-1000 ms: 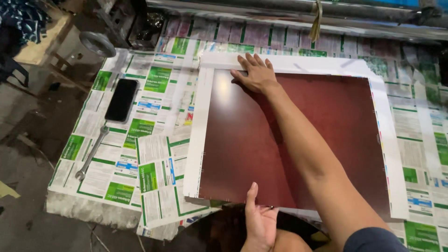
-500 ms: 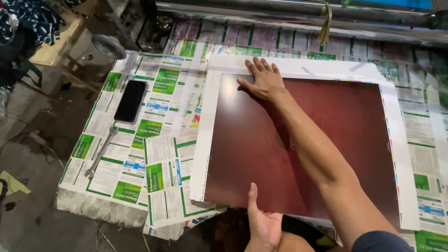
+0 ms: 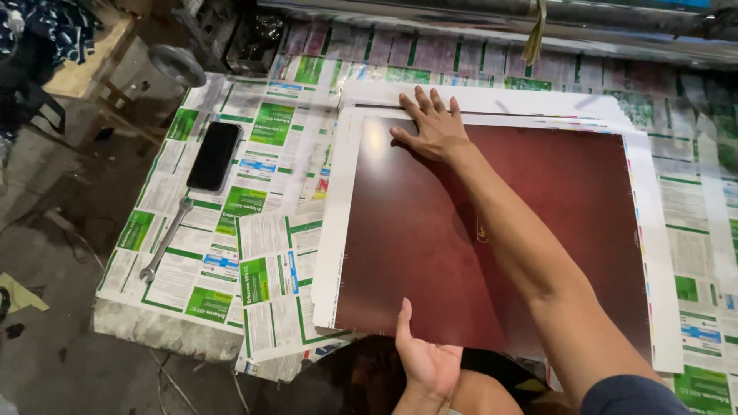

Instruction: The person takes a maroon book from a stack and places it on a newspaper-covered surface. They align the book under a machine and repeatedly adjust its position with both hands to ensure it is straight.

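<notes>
The sheet point(image 3: 430, 253), dark red with a white border, lies flat on the bench point(image 3: 231, 230) under both your hands, on top of more white-edged sheets whose far edges peek out beyond your right fingers. It fills the space from your right fingertips down to your left thumb.

The bench is covered in green-and-white newspaper point(image 3: 261, 269), which spreads out to the left of both hands and shows again past the sheet's right border.

Your right hand point(image 3: 434, 127) reaches across the sheet and rests flat on its far left corner, fingers point(image 3: 424, 100) spread wide and straight, tips running onto the white border. They press down and grip nothing.

Your left hand point(image 3: 427, 357) sits at the near edge of the sheet, palm up and open, thumb lying up onto the red surface, the other fingers under or behind the edge where you cannot see them. Whether they pinch the sheet cannot be told.

A black phone point(image 3: 214, 155) lies face up on the newspaper well to the left of your right fingers. A metal wrench point(image 3: 166, 239) lies nearer you than the phone, well left of your left thumb, its head end towards the bench's front edge.
</notes>
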